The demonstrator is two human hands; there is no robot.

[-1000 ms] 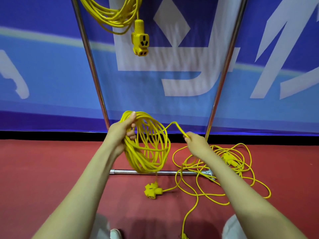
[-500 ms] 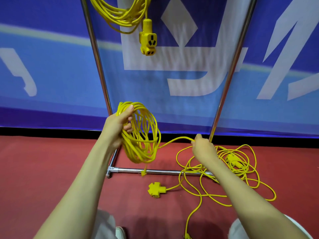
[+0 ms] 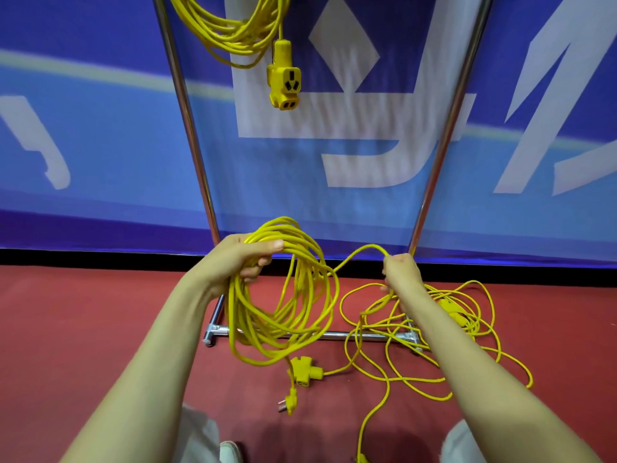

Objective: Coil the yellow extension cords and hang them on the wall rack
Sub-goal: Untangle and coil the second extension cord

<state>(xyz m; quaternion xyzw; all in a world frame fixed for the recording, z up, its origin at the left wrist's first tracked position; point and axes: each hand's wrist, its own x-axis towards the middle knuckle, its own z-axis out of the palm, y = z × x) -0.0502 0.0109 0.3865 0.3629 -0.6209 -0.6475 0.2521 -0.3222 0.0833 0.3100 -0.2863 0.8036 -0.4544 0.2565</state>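
A blue printed banner wall rises behind the red floor, and a chrome tube rack stands against it with one coiled yellow extension cord hanging near its top. My left hand is clenched round the top of a half-wound yellow cord coil. My right hand pinches the free strand. The cord looks light, limp and springy, so loops could slip; I'd grip them all together at the top. The loose yellow tangle on the floor crosses the rack's base bar and may snag there, as may the yellow socket block.
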